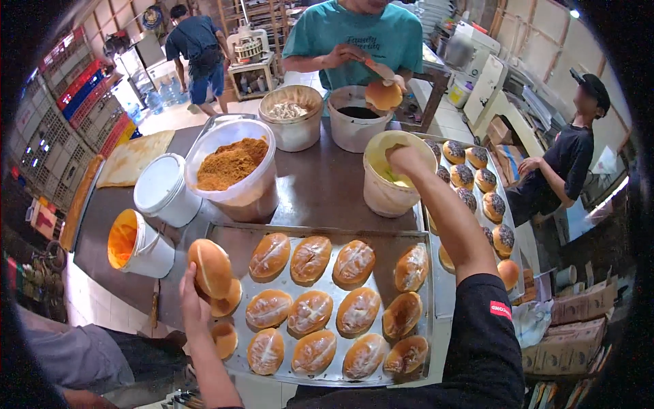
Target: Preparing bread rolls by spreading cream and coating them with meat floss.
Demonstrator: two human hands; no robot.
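My left hand (193,290) grips an oblong golden bun (212,266) upright at the left edge of a metal tray (271,356). The tray holds several rows of oblong buns (310,313), most streaked with white cream, and some plain ones lie behind my left hand. My right hand (403,160) reaches down into a white bucket (381,198) with pale yellow-green contents; its fingers and anything they hold are hidden inside.
Buckets of orange crumbs (231,184), white cream (289,136), dark filling (354,133) and orange filling (136,252), plus a lidded bucket (167,191), stand around. Topped buns fill a right tray (443,300). A co-worker (351,51) opposite holds a bun; others are at right (555,177) and behind.
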